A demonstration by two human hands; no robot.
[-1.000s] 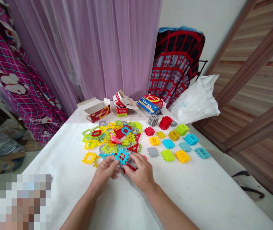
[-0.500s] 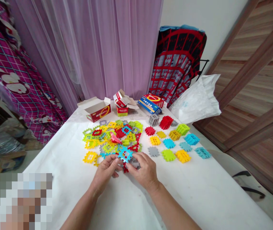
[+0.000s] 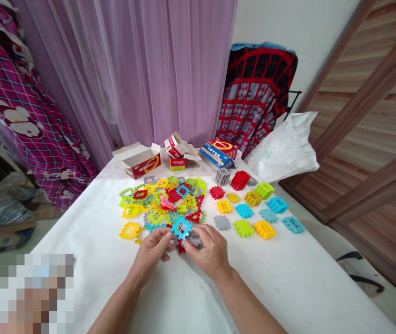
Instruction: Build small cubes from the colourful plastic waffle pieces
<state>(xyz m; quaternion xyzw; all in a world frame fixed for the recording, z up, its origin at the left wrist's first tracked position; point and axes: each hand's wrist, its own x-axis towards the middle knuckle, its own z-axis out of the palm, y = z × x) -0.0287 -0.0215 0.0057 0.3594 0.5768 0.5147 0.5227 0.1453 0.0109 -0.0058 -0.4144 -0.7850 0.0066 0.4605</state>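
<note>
A blue window-shaped building piece (image 3: 181,228) with notched edges is held up between both hands at the near edge of a loose pile. My left hand (image 3: 154,250) pinches its left side between thumb and fingers. On the right side, my right hand (image 3: 210,250) grips it the same way. Grey and red pieces lie partly hidden under and behind my hands. Just beyond is the mixed pile of yellow, green, red, grey and blue pieces, with a pink piece (image 3: 166,202) on top. A yellow piece (image 3: 129,230) lies left of my left hand.
Colour-sorted stacks stand on the right, among them a red stack (image 3: 240,180), a green stack (image 3: 244,228) and a yellow stack (image 3: 265,229). Behind the pile are an open red box (image 3: 143,166) and a blue box (image 3: 217,155). A white bag (image 3: 281,148) sits at the table's right edge.
Both hands keep hold of the blue window piece, which has turned or tilted slightly. The view has shifted a little; the pile and stacks stay as they were.
</note>
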